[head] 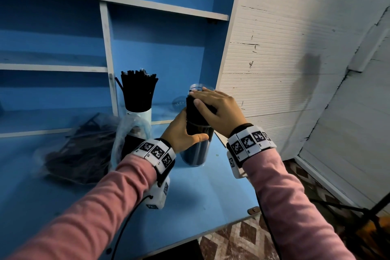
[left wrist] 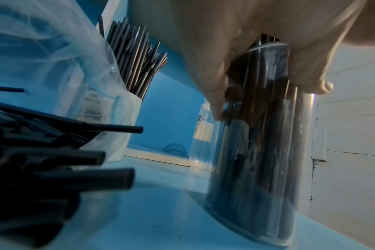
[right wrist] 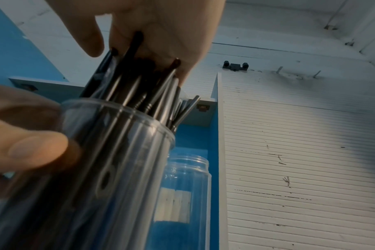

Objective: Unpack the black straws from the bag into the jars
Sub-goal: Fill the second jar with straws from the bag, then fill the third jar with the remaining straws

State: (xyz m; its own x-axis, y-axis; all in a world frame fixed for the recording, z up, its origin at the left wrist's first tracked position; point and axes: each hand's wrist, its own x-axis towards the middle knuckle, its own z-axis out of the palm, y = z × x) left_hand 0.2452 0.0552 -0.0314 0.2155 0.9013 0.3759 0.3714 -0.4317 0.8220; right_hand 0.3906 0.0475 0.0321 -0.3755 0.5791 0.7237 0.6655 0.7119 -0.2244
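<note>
The black straws (head: 195,110) stand upright in the clear jar (head: 195,152) (left hand (head: 181,133) gripping its side), directly under the flat, open-fingered right hand (head: 213,107) pressing their tops.

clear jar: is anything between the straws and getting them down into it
Nothing visible blocks them. The black straws already stand inside the clear jar, gripped by the left hand. The right hand lies flat on their tops.

Black straws (head: 195,112), clear jar (head: 195,154), blue table (head: 221,186), pink sleeves (head: 285,207)
</note>
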